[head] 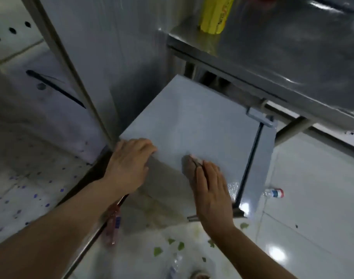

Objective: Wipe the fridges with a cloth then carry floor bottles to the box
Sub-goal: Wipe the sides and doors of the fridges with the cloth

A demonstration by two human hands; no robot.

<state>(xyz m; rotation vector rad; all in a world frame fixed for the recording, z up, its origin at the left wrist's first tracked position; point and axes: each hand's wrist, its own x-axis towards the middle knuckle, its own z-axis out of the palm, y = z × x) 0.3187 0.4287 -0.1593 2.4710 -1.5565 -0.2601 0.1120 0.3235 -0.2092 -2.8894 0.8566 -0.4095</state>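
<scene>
I look down on a small grey fridge (192,117). My left hand (129,166) holds its left top edge, fingers curled over the corner. My right hand (210,192) lies flat with straight fingers and presses a dark cloth (189,164) onto the fridge top near the front edge. A tall grey fridge (111,57) stands just to the left of the small one. Bottles lie on the floor: one with a red and blue label (273,193) to the right, a reddish one (113,224) under my left forearm, and a clear one (174,266) at the bottom.
A steel table (283,57) juts over the small fridge at the upper right, with a yellow pack (216,15) on it. Its leg bars (293,127) run beside the fridge. Green scraps (172,246) litter the white tiled floor (313,198).
</scene>
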